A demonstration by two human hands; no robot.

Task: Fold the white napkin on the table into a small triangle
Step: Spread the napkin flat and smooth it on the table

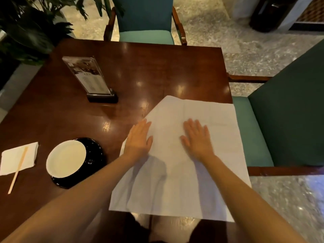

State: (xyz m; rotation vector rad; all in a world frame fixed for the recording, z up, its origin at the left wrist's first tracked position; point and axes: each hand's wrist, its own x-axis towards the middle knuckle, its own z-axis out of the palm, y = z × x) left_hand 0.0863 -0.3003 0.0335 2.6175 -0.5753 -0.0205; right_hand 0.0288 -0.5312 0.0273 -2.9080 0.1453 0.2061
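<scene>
Left hand point(138, 140): flat, palm down, its fingers point(142, 126) straight and close together; it holds nothing and presses on the left edge of the large white cloth napkin point(175, 181).
Right hand point(199, 140): flat, palm down, fingers point(196, 127) straight and slightly spread; it grips nothing and rests on the middle of the napkin.
Napkin: spread on the near right part of the dark polished wooden counter point(149, 67), under both hands. Its far left side runs in a slant, and its near edge reaches past the counter edge.
Dishes: a round white plate point(66, 157) sits on a round black plate point(95, 155), left of the left hand and apart from the napkin.
Far left: a small folded white paper napkin point(26, 155) with a thin wooden stick point(17, 171) across it.
Behind: a clear acrylic menu stand point(89, 76).
</scene>
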